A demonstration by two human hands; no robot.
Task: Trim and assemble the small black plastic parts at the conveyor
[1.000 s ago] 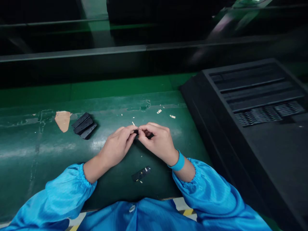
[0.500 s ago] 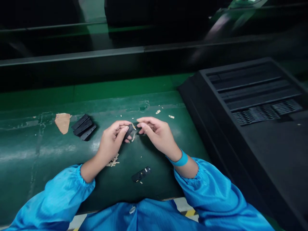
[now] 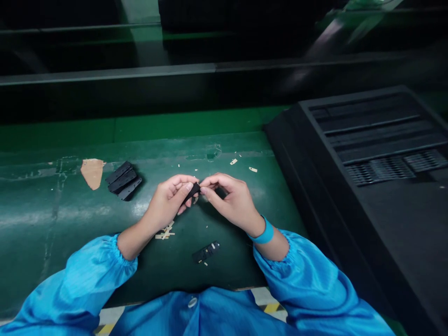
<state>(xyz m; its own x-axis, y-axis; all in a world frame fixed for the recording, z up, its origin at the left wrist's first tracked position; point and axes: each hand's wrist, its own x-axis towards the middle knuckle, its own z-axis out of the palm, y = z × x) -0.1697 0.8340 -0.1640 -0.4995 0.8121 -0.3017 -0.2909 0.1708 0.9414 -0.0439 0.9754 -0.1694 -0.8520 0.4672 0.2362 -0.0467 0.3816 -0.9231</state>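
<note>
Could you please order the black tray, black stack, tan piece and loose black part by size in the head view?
1. Black tray
2. Black stack
3. Tan piece and loose black part: too close to rank

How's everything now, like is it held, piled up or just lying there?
Dark part: held
Left hand: closed on the dark part
Right hand: at the dark part's end, grip unclear
Black pieces: bunched, overlapping
Brown scrap: lying flat
Pale strips: loosely heaped
Lone black part: lying apart
Blue wristband: worn
</note>
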